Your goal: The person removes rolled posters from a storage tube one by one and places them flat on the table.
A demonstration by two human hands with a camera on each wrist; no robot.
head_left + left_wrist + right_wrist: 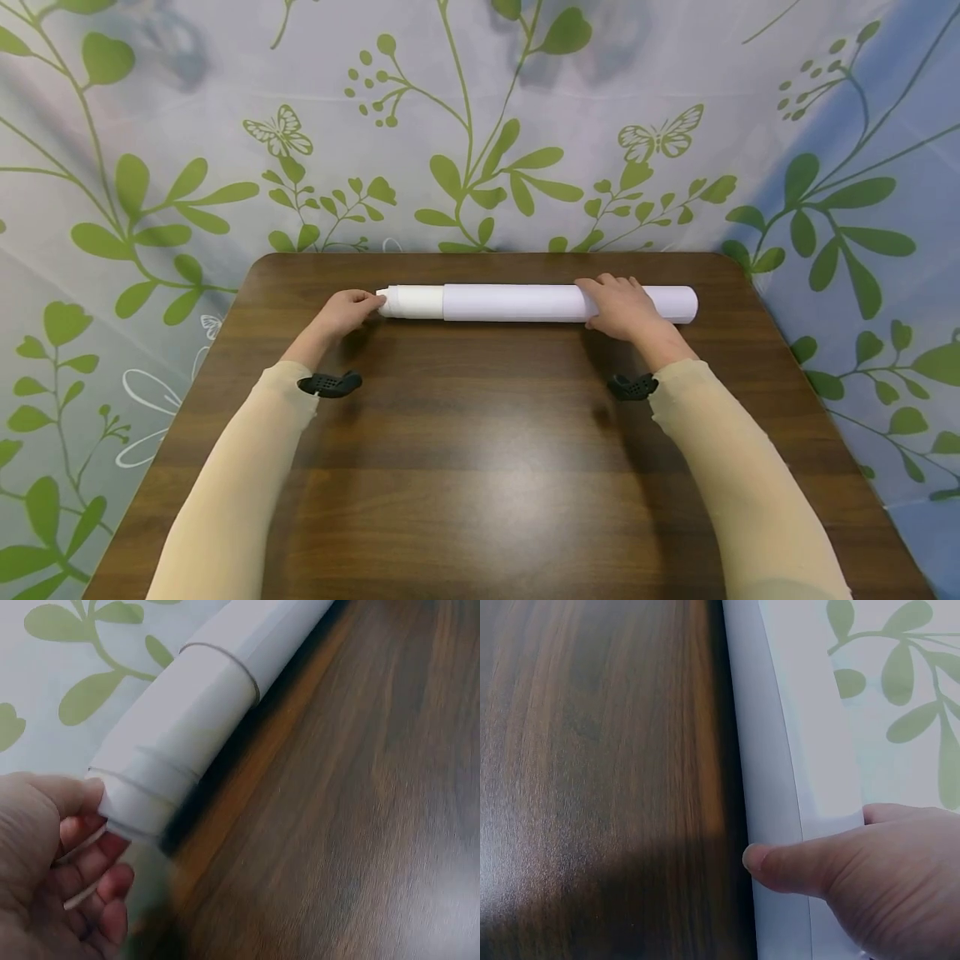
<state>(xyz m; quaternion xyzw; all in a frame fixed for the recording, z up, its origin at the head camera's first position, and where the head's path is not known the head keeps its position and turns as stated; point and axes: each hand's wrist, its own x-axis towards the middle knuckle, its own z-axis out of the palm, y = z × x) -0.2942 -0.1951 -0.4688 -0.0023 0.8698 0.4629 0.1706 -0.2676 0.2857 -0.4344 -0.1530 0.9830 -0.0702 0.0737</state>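
A long white tube lies crosswise near the far edge of the table. Its left part is narrower and creamier, and sticks out of the wider sleeve. With thumb and fingers, my left hand pinches the tube's left tip; in the left wrist view the hand has its thumb on the end rim. Toward the right end, my right hand grips the sleeve from above. The right wrist view has the thumb of this hand on the near side, with the other fingers mostly hidden behind the tube.
The dark brown wooden table has rounded far corners and shines in the middle. Behind it hangs a pale curtain with green leaves and butterflies. Black straps sit at both wrists, below cream sleeves.
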